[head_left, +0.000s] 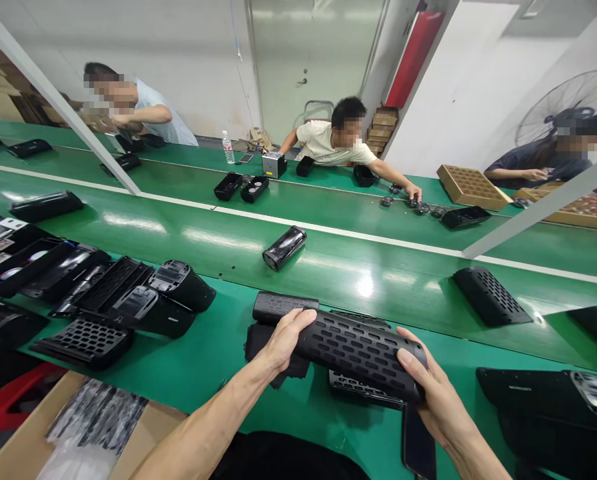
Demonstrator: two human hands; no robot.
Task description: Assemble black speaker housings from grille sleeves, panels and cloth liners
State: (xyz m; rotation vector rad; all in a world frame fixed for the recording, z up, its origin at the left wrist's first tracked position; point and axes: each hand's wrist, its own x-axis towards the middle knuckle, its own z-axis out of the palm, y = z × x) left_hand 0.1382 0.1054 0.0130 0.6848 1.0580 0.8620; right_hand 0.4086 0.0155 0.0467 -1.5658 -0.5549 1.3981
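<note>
I hold a black perforated speaker shell (358, 347) level over the green table, one hand at each end. My left hand (283, 340) wraps its left end with fingers curled over the top. My right hand (431, 390) cups the right end with the thumb lying along its side. Beneath the shell lie more black grille pieces (278, 308) and a flat perforated panel (358, 392).
Several black housings and grilles (128, 300) crowd the left. A cardboard box of plastic bags (93, 420) sits at the lower left. A speaker body (284, 248) and a grille (491, 297) lie on the green conveyor (378, 267). Three other people work across the belt.
</note>
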